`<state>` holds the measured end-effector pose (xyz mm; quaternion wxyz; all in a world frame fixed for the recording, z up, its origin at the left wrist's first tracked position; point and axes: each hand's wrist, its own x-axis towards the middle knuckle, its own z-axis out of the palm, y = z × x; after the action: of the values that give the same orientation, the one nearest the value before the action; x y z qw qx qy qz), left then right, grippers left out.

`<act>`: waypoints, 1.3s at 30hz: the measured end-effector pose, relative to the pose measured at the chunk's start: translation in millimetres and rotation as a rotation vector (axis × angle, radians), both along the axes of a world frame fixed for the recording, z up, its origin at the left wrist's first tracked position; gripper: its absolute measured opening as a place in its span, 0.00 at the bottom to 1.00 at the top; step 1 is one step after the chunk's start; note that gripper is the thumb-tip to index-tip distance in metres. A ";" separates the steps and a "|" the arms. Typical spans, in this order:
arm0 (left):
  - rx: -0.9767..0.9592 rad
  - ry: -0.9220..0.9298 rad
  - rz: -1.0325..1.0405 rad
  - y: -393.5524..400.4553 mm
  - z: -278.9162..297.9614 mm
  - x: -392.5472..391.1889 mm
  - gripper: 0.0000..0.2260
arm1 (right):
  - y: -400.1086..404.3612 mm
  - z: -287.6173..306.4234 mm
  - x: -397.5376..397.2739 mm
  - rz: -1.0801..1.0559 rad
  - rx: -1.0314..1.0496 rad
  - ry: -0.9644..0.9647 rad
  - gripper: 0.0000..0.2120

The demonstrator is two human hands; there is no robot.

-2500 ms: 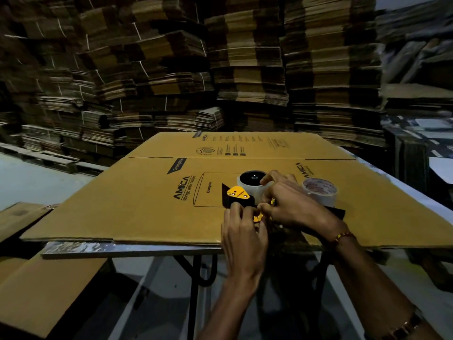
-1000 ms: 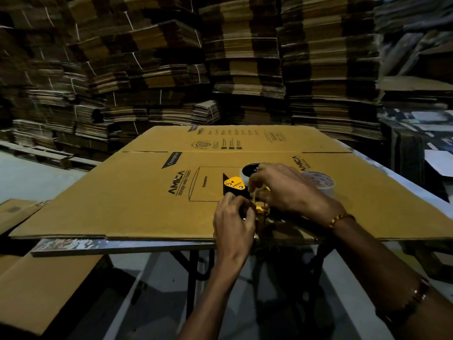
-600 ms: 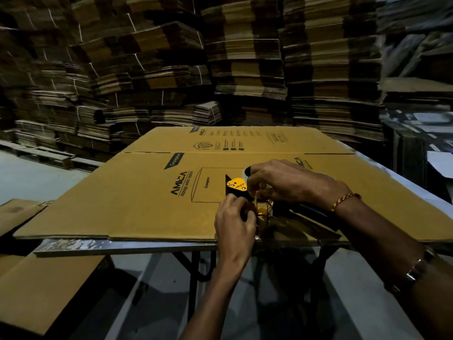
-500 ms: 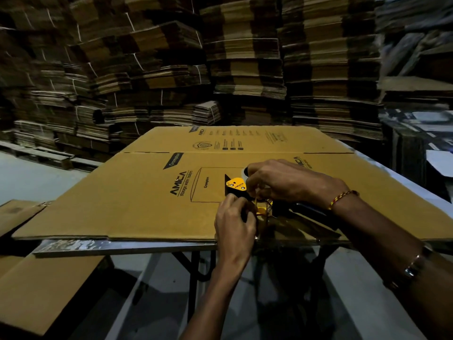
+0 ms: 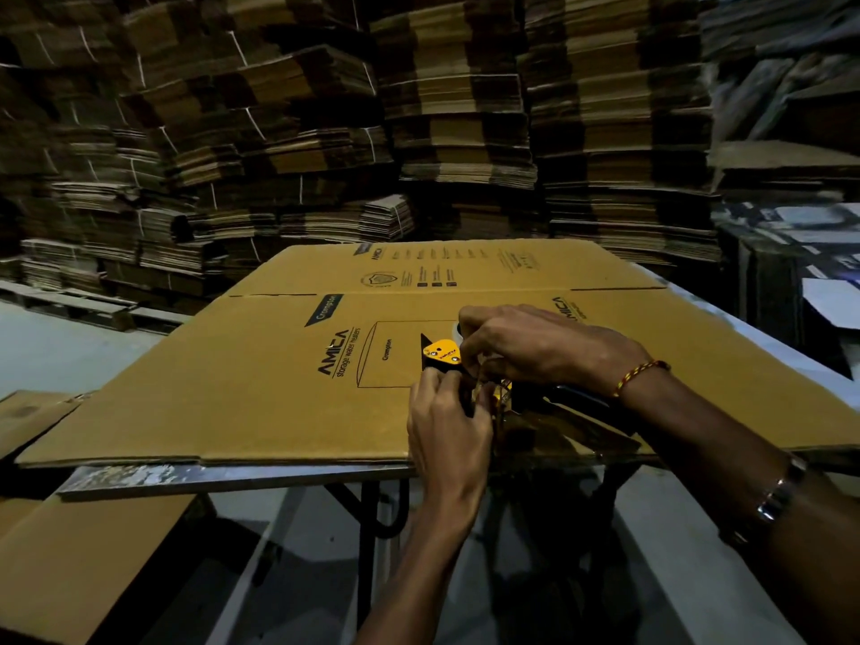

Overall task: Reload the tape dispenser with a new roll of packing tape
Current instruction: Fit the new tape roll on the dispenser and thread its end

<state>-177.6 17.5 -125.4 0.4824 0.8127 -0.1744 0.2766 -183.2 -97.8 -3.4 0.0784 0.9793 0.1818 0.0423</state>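
the black and yellow plastic tape dispenser (image 5: 440, 355) lies on the big flat brown cardboard sheet (image 5: 260, 379). the left hand (image 5: 447, 428) pinches its near end. the right hand (image 5: 535, 349) curls over its top, gripping it.

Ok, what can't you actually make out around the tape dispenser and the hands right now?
Head view only:
- Tape roll: mostly hidden under the right hand.
- Tape dispenser: its near end is covered by the left hand; the handle lies in dark shadow.
- Loose tape end: too dim and small to trace.
- Yellow label text: too small to read.
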 end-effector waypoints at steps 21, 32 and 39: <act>0.186 -0.130 -0.030 2.9 -0.8 5.3 0.03 | -8.4 -60.8 -34.0 -0.715 0.212 -0.184 0.33; 0.085 -0.037 -0.346 27.0 -10.1 18.8 0.05 | -19.5 -61.0 -28.8 -0.678 0.300 -0.163 0.27; 0.089 -0.028 -0.411 37.3 -7.8 9.3 0.05 | -22.5 -60.8 -25.9 -0.668 0.306 -0.182 0.25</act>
<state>-168.3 54.8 -133.2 0.4897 0.7766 -0.3553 0.1755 -209.0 -120.3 -64.2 -0.0433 0.9772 -0.1639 0.1279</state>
